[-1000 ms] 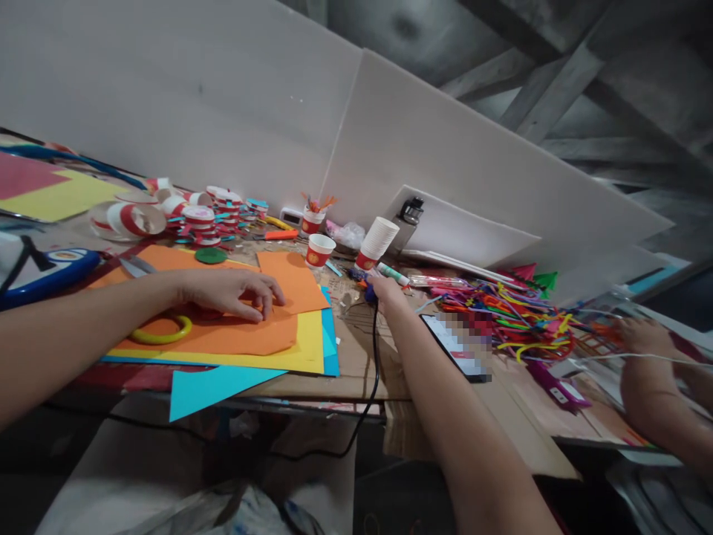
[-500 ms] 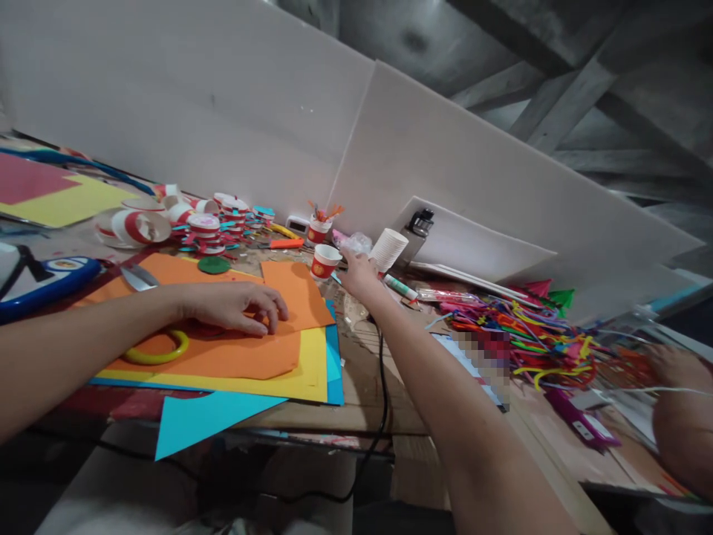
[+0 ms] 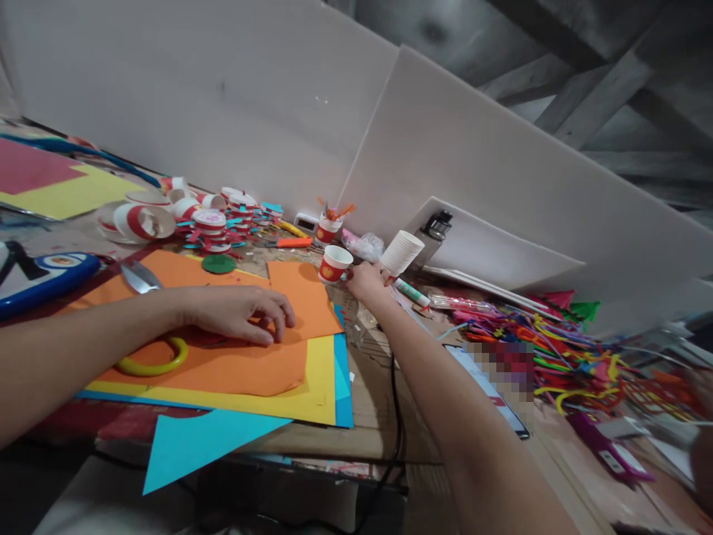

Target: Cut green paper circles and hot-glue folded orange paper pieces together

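Observation:
My left hand (image 3: pixel 245 316) lies palm down on orange paper (image 3: pixel 223 371), fingers loosely bent and apart, holding nothing. Under that forearm are scissors with a yellow handle (image 3: pixel 153 362); their blades show beyond it. My right hand (image 3: pixel 368 282) is stretched out between a red-and-white paper cup (image 3: pixel 336 264) and a stack of white paper cups (image 3: pixel 402 253). Its fingertips point down and are mostly hidden, so I cannot tell whether they grip anything or touch the cup. A green paper disc (image 3: pixel 218 264) sits at the orange paper's far edge.
Cut cups with paper strips (image 3: pixel 210 227) stand at the back left. A glue stick (image 3: pixel 411 291), a phone (image 3: pixel 487 390) and colourful pipe cleaners (image 3: pixel 518 334) lie to the right. A black cable (image 3: pixel 396 401) hangs over the front edge. Another person's arm (image 3: pixel 702 453) is at far right.
My right hand has drawn slightly downward beside the paper cup, its fingers now lower. My left hand stays on the orange paper. The view has shifted a little; the other person's arm has moved mostly out of sight.

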### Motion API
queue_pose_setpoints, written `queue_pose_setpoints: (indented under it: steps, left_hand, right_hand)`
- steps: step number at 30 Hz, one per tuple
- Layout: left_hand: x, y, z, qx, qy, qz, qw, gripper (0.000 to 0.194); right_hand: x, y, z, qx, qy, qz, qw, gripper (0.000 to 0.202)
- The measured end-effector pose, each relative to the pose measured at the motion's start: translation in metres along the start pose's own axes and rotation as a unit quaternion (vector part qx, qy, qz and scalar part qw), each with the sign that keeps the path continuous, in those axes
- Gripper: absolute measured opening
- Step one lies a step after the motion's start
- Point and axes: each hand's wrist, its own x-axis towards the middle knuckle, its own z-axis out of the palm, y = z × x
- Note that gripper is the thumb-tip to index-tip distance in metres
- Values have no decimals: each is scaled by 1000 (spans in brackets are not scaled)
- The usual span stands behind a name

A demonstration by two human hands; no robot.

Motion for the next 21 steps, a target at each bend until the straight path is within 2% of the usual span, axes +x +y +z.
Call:
queue_pose_setpoints:
  steps: [11, 16, 21]
  left_hand:
    - [1, -2, 1, -1, 12, 15, 1000, 14]
    - [2, -3, 1, -5, 11, 21, 1000, 15]
    - [1, -2, 0, -15, 32, 39, 999, 14]
  right_hand:
    - [27, -1, 13, -2, -8, -3, 1000, 23]
    - [22, 6, 2, 51, 28, 31, 998, 21]
    - [8, 27, -13, 164, 59, 63, 983, 23]
